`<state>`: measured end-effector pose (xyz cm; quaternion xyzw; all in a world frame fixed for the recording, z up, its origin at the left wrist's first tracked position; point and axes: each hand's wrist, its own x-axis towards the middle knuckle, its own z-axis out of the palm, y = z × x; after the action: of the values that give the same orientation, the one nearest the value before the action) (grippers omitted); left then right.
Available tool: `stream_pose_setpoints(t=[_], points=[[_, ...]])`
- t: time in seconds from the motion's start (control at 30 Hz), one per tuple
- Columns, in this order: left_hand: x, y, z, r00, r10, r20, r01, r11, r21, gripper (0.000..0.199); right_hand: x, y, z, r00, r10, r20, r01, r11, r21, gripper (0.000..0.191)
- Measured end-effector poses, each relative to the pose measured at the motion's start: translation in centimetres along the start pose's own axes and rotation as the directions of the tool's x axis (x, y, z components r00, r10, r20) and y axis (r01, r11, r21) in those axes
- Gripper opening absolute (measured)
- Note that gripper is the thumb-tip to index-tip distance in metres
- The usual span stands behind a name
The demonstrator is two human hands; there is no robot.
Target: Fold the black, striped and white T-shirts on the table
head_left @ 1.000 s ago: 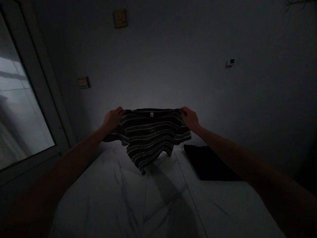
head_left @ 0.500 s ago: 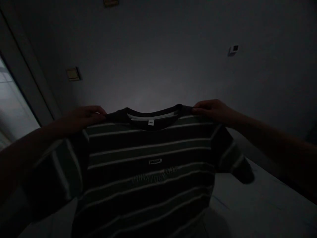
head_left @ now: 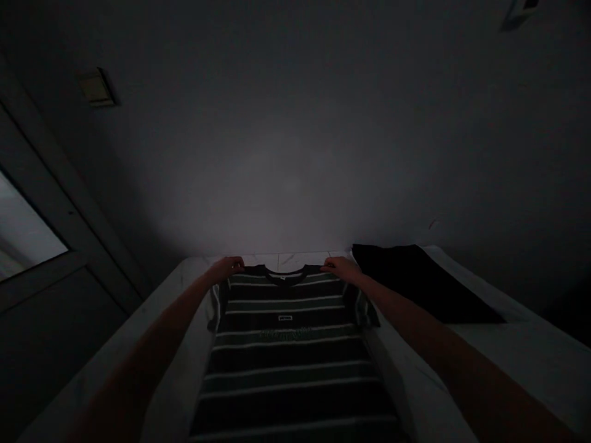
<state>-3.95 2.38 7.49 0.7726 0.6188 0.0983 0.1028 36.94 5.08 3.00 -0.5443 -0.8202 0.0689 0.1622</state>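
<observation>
A dark striped T-shirt (head_left: 286,338) with green and white bands is stretched out in front of me, its collar toward the wall and its front print facing up. My left hand (head_left: 227,267) pinches the shirt's left shoulder seam, and my right hand (head_left: 340,269) pinches the opposite shoulder. Both arms reach far forward over a pale, marble-patterned table (head_left: 466,344). The short sleeves hang down beside my wrists. The shirt's lower hem lies outside the picture, and the dim light hides whether the whole shirt touches the table.
A folded black cloth (head_left: 410,277) lies on the table to the right of the shirt. Behind the table rises a plain wall (head_left: 286,154) with a switch plate (head_left: 96,87) at upper left. A door (head_left: 60,258) with a glass pane stands on the left.
My hands have carried the T-shirt forward and down, away from me, over the table. My view has shifted, and the black cloth now shows at right. Both hands keep their hold.
</observation>
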Motion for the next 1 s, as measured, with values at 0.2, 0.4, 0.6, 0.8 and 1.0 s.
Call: stream_pose_setpoints(t=[0.2,0.4,0.6,0.8,1.0], points=[[3.8,-2.9,6.6,0.995,-0.1,-0.01,0.1,0.992,0.08,0.019,3.0,2.1,4.8,0.999,0.038,0.016,-0.037,0.996,-0.08,0.023],[7.5,-4.5,8.0,0.992,-0.12,-0.029,0.123,0.984,0.127,0.02,6.1,4.2,6.5,0.996,0.086,0.021,-0.082,0.984,-0.158,0.024],[8.7,-1.3,9.8,0.97,-0.129,-0.205,0.171,0.964,0.203,0.031,7.2,3.2,6.7,0.993,0.117,-0.035,-0.122,0.961,-0.249,0.021],[4.7,7.3,16.8,0.912,0.186,-0.366,-0.08,0.955,0.286,0.054,3.4,-6.0,10.3,0.99,-0.079,-0.117,0.051,0.972,-0.228,0.045],[0.5,5.3,17.8,0.963,0.132,-0.234,-0.06,0.954,0.293,0.055,-0.4,-6.1,12.5,0.997,-0.047,0.067,0.058,0.985,-0.163,0.061]])
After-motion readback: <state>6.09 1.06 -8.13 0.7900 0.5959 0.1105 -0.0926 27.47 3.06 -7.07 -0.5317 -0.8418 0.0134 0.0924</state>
